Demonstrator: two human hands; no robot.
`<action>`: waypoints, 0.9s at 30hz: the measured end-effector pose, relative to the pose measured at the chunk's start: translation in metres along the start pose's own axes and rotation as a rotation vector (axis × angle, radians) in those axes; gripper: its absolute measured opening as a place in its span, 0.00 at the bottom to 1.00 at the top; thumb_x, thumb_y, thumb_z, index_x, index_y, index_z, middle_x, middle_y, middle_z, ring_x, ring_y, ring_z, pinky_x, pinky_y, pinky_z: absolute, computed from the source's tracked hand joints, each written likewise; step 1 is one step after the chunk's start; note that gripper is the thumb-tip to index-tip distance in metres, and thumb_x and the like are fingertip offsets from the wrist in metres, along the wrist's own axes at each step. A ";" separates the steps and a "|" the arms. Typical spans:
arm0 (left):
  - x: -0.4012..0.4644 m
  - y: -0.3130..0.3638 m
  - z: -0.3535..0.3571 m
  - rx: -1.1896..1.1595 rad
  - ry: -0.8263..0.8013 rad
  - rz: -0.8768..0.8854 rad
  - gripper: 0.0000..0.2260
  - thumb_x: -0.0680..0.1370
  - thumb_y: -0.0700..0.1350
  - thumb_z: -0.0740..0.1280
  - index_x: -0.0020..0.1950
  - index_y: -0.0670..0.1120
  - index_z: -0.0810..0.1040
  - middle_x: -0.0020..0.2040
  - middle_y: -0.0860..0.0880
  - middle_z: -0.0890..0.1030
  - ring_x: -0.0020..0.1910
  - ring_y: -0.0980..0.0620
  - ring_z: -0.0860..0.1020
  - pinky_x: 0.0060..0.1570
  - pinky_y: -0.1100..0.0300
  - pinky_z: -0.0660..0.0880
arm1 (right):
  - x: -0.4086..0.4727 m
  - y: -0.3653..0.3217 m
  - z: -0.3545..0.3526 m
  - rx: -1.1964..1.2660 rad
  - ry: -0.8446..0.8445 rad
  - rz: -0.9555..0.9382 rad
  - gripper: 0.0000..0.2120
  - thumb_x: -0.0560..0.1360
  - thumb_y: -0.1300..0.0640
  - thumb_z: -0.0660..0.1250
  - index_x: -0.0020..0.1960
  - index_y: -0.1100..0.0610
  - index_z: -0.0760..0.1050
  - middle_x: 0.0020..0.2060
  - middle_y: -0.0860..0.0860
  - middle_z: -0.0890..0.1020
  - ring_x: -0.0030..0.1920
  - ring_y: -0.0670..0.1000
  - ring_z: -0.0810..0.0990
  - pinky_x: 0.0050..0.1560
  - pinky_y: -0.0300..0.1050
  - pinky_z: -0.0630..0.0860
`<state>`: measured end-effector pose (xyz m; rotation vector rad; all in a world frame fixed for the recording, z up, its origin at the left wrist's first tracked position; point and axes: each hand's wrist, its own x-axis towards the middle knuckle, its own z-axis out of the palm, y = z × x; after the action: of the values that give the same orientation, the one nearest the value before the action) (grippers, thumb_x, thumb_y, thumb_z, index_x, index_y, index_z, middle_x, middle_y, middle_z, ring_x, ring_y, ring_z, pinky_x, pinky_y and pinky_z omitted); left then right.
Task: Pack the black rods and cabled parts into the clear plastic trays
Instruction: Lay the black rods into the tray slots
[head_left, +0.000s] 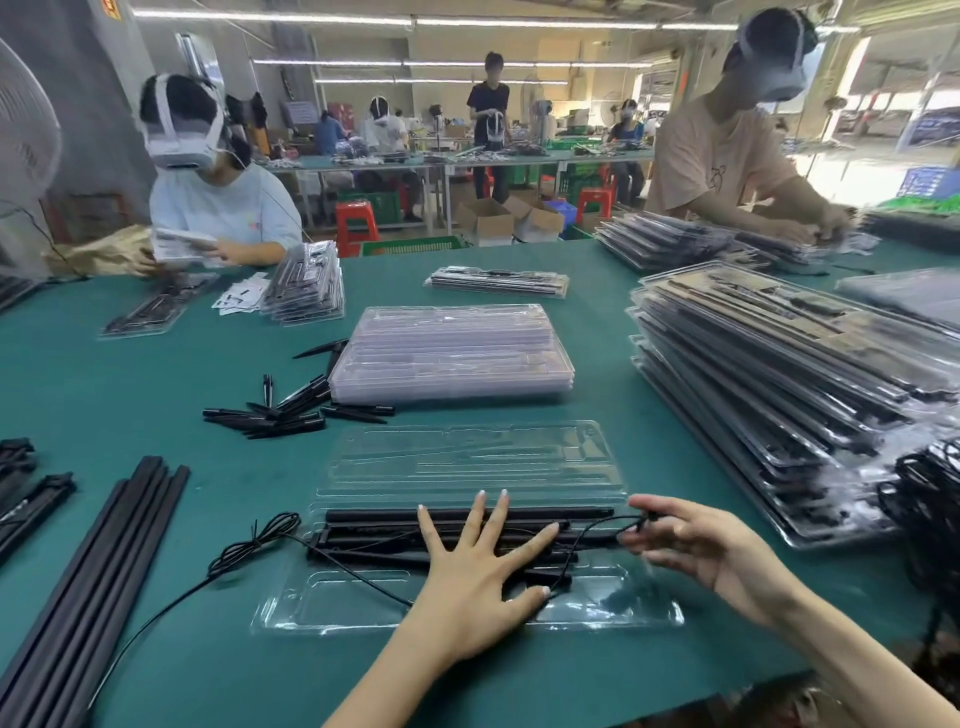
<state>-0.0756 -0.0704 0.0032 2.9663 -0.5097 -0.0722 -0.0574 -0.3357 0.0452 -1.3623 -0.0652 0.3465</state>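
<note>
The left hand (480, 566) lay spread flat on the black rods (467, 530) in the near clear tray (332, 608) on the green bench (130, 374), while the right hand's (696, 545) grip pinched a thin black cable (597, 525).

My open tray (467, 613) lies nearest me, rods (457, 535) in it under my left hand (483, 566). My right hand (696, 545) is right of them. Behind sits a tray stack (452, 353); loose rods (98, 566) lie left, packed trays (779, 384) right.
</note>
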 end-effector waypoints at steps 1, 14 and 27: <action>0.000 0.000 -0.001 -0.001 -0.002 0.002 0.24 0.77 0.68 0.48 0.66 0.78 0.36 0.77 0.51 0.35 0.74 0.48 0.30 0.57 0.30 0.22 | -0.003 -0.001 -0.001 -0.011 -0.049 0.000 0.17 0.72 0.71 0.57 0.57 0.64 0.76 0.46 0.67 0.83 0.48 0.59 0.84 0.41 0.40 0.80; 0.001 -0.001 0.003 -0.007 0.021 0.003 0.24 0.75 0.68 0.49 0.64 0.81 0.37 0.77 0.52 0.36 0.73 0.51 0.30 0.56 0.31 0.21 | -0.007 0.019 0.001 -0.679 -0.168 -0.314 0.11 0.74 0.45 0.67 0.45 0.50 0.84 0.49 0.48 0.84 0.51 0.45 0.81 0.54 0.40 0.75; -0.001 -0.001 0.003 0.026 0.044 -0.005 0.26 0.74 0.70 0.46 0.65 0.78 0.33 0.77 0.53 0.34 0.75 0.50 0.31 0.59 0.30 0.24 | 0.004 0.006 0.016 -1.674 -0.114 -0.914 0.14 0.77 0.42 0.58 0.41 0.48 0.77 0.61 0.46 0.79 0.44 0.43 0.79 0.44 0.41 0.62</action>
<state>-0.0768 -0.0698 0.0002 2.9872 -0.5019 -0.0001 -0.0585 -0.3183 0.0426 -2.6984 -1.2552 -0.5986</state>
